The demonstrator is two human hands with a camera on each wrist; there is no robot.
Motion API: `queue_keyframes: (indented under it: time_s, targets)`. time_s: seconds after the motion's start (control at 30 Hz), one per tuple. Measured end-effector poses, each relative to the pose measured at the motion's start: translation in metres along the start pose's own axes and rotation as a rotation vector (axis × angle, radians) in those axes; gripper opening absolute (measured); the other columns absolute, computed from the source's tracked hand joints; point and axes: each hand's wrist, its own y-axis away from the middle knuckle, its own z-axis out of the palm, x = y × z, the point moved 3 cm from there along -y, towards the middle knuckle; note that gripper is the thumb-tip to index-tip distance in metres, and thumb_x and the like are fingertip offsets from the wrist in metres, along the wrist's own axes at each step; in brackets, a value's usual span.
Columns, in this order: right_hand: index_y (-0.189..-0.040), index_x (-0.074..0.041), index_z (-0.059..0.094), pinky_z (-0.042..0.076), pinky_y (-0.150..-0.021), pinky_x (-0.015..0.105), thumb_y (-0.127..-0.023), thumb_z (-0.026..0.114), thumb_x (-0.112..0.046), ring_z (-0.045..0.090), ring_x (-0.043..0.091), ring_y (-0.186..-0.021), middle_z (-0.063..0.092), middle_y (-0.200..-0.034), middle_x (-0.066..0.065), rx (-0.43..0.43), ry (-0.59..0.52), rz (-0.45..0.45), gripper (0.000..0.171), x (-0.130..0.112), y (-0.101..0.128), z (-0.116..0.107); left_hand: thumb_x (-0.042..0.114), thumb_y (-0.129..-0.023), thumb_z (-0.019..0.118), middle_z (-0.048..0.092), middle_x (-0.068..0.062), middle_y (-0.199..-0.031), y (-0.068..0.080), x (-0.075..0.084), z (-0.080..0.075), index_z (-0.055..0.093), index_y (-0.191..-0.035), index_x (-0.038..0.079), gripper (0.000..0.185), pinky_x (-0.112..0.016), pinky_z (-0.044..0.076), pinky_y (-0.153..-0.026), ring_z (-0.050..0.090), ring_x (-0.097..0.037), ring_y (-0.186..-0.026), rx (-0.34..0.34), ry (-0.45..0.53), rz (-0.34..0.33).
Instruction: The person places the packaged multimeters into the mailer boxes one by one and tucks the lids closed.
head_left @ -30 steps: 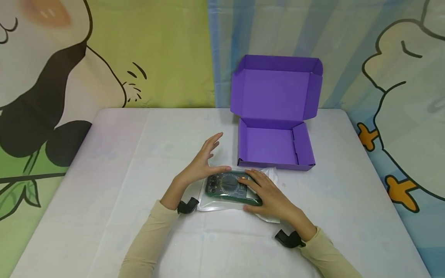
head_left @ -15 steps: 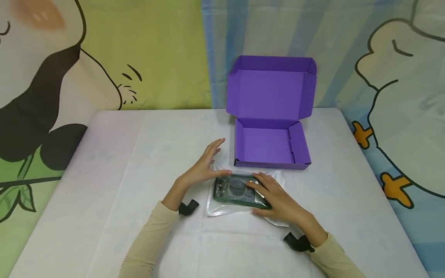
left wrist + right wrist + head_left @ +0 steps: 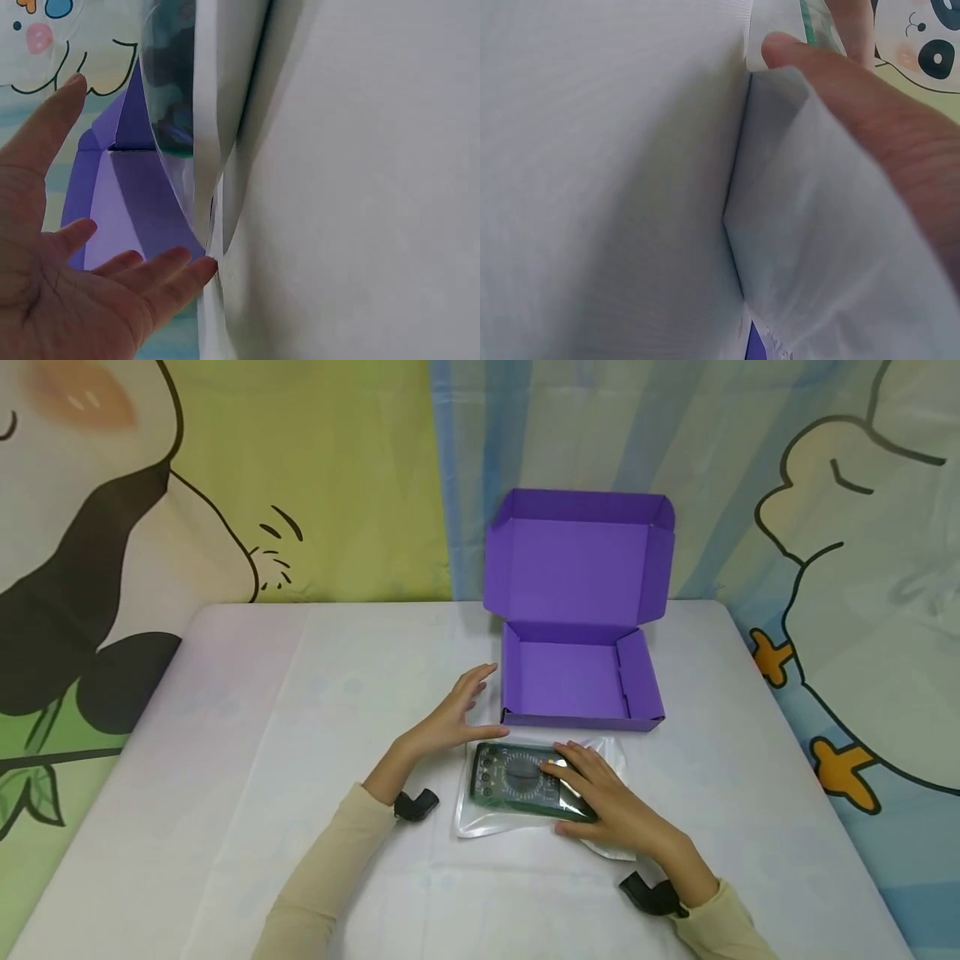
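Observation:
A green-edged digital multimeter (image 3: 501, 781) lies face up inside a clear plastic bag (image 3: 480, 824) on the table. My right hand (image 3: 617, 810) holds its right end, thumb along the near edge and fingers over the top and far edge. In the right wrist view, the thumb (image 3: 877, 112) lies against the bag's pale underside (image 3: 817, 232). My left hand (image 3: 444, 724) hovers at the far left of the bag, fingers extended and thumb apart. The left wrist view shows that palm (image 3: 75, 300) facing the bagged meter (image 3: 171, 97), holding nothing.
Behind the bag stands a purple cardboard box (image 3: 573, 678), its lid raised against the backdrop. Nothing shows inside it. A white cloth covers the table (image 3: 247, 827). Black wrist mounts (image 3: 416, 806) sit below both hands.
The bagged multimeter has slid to the right and slightly nearer with my right hand. My left hand has followed a little, still extended. The whole view has shifted slightly.

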Motion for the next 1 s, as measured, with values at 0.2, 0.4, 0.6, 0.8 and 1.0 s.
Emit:
queue_keyframes:
  time_s: [0.2, 0.4, 0.6, 0.8, 1.0]
  targets:
    - [-0.151, -0.022, 0.035, 0.008, -0.119, 0.058, -0.084, 0.077, -0.037, 0.014, 0.037, -0.147, 0.02, -0.161, 0.011, 0.017, -0.007, -0.004, 0.081, 0.001, 0.001, 0.003, 0.017, -0.08, 0.082, 0.01, -0.015, -0.161, -0.014, -0.01, 0.004, 0.015, -0.157, 0.013, 0.102, -0.047, 0.032, -0.115, 0.024, -0.034, -0.144, 0.014, 0.013, 0.06]
    - [-0.15, -0.023, 0.037, 0.012, -0.117, 0.06, -0.083, 0.078, -0.038, 0.016, 0.037, -0.147, 0.022, -0.16, 0.011, 0.034, 0.019, -0.001, 0.08, 0.0, 0.0, 0.003, 0.007, -0.077, 0.083, 0.004, -0.008, -0.163, -0.027, -0.021, 0.009, 0.023, -0.155, 0.012, 0.098, -0.043, 0.029, -0.116, 0.017, -0.028, -0.148, 0.007, 0.163, 0.123]
    - [-0.145, -0.023, 0.043, 0.022, -0.115, 0.06, -0.073, 0.08, -0.054, 0.026, 0.035, -0.143, 0.03, -0.156, 0.01, 0.089, 0.124, -0.005, 0.086, -0.001, -0.005, 0.005, 0.003, -0.078, 0.081, 0.004, -0.001, -0.164, -0.032, -0.029, 0.013, 0.039, -0.149, 0.01, 0.082, -0.041, 0.026, -0.118, 0.017, -0.027, -0.148, 0.007, 0.212, 0.142]
    - [-0.139, -0.022, 0.046, 0.024, -0.114, 0.055, -0.071, 0.078, -0.061, 0.031, 0.031, -0.139, 0.035, -0.151, 0.009, 0.128, 0.195, -0.002, 0.084, -0.001, -0.009, 0.006, -0.003, -0.082, 0.074, 0.002, -0.005, -0.164, -0.031, -0.024, 0.012, 0.039, -0.148, 0.002, 0.075, -0.043, 0.023, -0.118, 0.015, -0.032, -0.148, 0.012, 0.258, 0.142]
    - [-0.131, -0.021, 0.05, 0.026, -0.11, 0.055, -0.067, 0.078, -0.065, 0.035, 0.032, -0.136, 0.037, -0.151, 0.012, 0.12, 0.226, 0.012, 0.082, -0.005, -0.015, 0.005, -0.004, -0.083, 0.074, 0.002, -0.015, -0.163, -0.026, -0.012, 0.01, 0.038, -0.146, -0.003, 0.072, -0.047, 0.022, -0.118, 0.015, -0.037, -0.147, 0.0, 0.279, 0.122]
